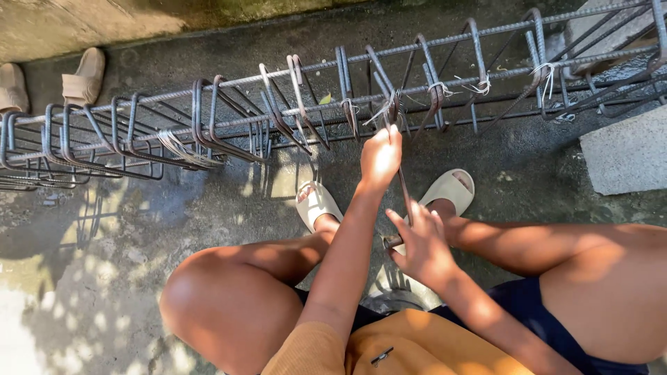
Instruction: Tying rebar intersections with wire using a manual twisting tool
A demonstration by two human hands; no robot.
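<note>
4 joints on rebar cage (333, 104) already wire-tied, right side. Left hand (380, 156) clenched on tie wire (386, 111) at 5th joint; right hand (422, 243) gripping hook tool (404, 194). Left-side stirrups (132, 128) loose, untied, on floor (208, 208).

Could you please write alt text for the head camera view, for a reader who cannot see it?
A seated person's left hand grips tie wire at a rebar cage lying on wet concrete, while the right hand holds a thin hooked metal tool that reaches up to the same joint. Bare knees and pale sandals frame the hands.
</note>
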